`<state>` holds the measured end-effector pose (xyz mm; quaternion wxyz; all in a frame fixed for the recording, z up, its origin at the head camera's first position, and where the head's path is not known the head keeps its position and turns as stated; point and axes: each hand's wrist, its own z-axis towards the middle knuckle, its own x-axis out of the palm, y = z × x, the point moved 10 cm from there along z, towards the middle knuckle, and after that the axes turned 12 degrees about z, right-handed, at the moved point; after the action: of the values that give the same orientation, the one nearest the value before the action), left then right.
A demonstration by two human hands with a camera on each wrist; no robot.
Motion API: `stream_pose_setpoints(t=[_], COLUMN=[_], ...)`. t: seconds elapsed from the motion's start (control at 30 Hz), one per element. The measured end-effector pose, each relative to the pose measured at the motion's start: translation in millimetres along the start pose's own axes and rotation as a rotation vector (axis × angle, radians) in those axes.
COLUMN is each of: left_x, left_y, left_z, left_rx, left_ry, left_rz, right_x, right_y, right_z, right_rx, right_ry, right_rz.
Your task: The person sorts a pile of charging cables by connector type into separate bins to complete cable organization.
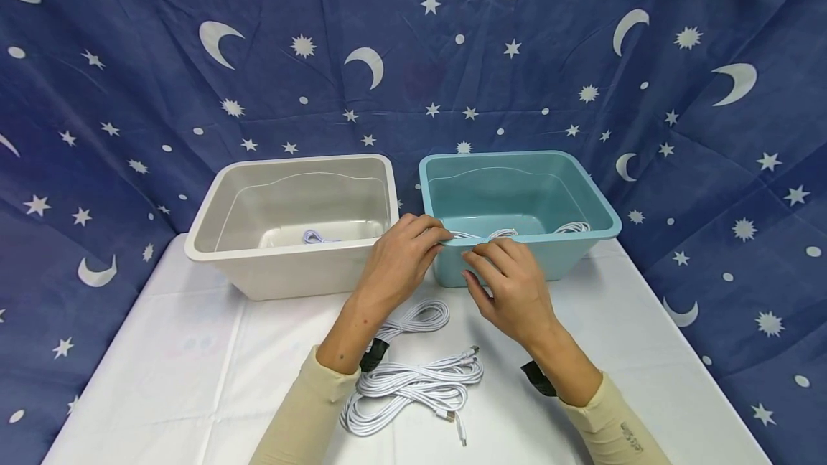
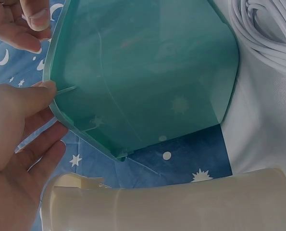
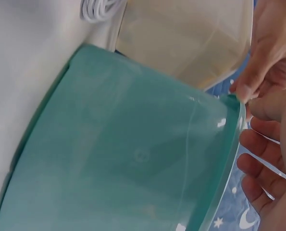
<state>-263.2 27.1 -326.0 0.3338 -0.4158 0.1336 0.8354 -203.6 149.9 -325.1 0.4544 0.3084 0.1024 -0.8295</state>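
In the head view, a teal bin (image 1: 523, 196) stands on the right with white cables (image 1: 504, 234) lying inside near its front wall. My left hand (image 1: 403, 257) is at the bin's front left corner, and its thumb and fingers pinch the rim (image 2: 62, 109). Just to the right, my right hand (image 1: 513, 293) hovers by the front rim with loosely bent fingers and holds nothing. On the tablecloth below and between my wrists lie coiled white cables (image 1: 420, 386), with another coil (image 1: 423, 318) behind them, partly hidden by the left wrist.
A cream bin (image 1: 284, 271) stands to the left of the teal one, with a small pale lilac cable (image 1: 313, 237) inside. A blue curtain (image 1: 413, 85) with moons and stars hangs behind and at both sides of the white-covered table (image 1: 161, 379).
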Motion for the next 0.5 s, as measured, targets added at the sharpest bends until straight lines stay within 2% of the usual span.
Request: stream_pose_setpoints(t=[0.27, 0.5], left_x=[1.3, 0.9], left_y=[-0.2, -0.7], left_z=[-0.5, -0.7], left_rx=[-0.006, 0.000], left_ry=[0.010, 0.005], left_rz=[-0.006, -0.001], right_x=[19, 42], right_y=[11, 20], right_z=[-3.2, -6.9], right_rx=[-0.028, -0.018], right_ry=[0.063, 0.172], right_rz=[0.016, 0.013])
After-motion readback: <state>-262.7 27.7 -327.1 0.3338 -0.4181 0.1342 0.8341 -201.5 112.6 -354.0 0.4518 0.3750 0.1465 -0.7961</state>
